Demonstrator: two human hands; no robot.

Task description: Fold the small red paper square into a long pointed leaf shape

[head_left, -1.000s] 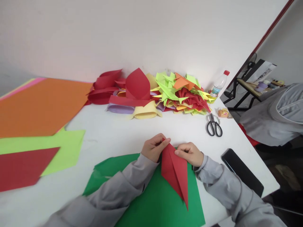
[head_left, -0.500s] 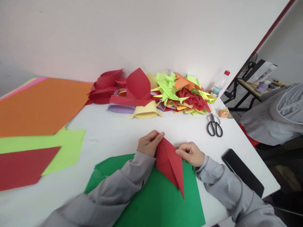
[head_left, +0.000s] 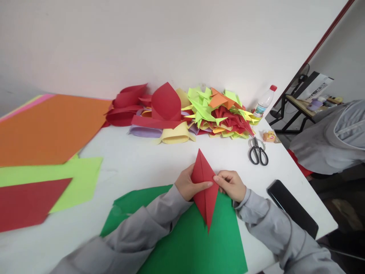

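Observation:
A piece of red paper (head_left: 203,171), folded into a long diamond with a crease down its middle, is held up between my two hands. My left hand (head_left: 189,184) grips its left side, thumb lying across the front and the other fingers hidden behind. At the right corner, my right hand (head_left: 230,184) pinches the edge between thumb and fingers. The diamond's top point stands free, and its lower tip hangs over a green sheet (head_left: 194,243) that lies on the white table under my forearms.
Left lie an orange sheet (head_left: 54,129), a lime sheet (head_left: 82,182) and a red sheet (head_left: 31,203). Along the wall are red paper crowns (head_left: 166,102) and a pile of folded paper shapes (head_left: 205,108). Right are scissors (head_left: 258,152), a phone (head_left: 292,207), a bottle (head_left: 264,102) and a seated person (head_left: 327,140).
My left hand has moved from the diamond's top tip down to its left side. The red paper has turned more upright, its lower tip swinging left. My right hand keeps its pinch, nearly in place.

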